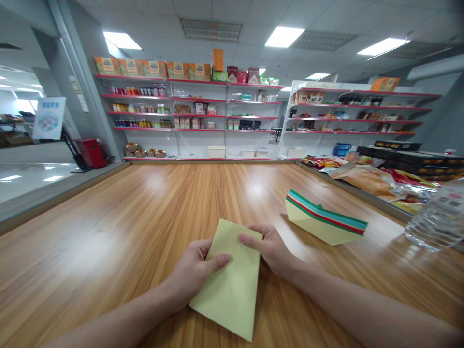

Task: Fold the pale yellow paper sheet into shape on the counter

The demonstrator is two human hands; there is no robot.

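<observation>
I am holding the yellow paper (232, 290) over the desk (174, 203), its long axis running near to far, far end leaning right, left hand (197, 268) pinching the left edge, right hand (271, 246) the far right corner, thumbs (220, 261) lying on top.

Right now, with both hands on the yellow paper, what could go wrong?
The yellow paper might buckle where the left hand and right hand press their thumbs on it. The striped paper boat sits unheld near the right forearm; a sideways swing could knock it. The clear bottle, farther right, might tip if bumped.
</observation>
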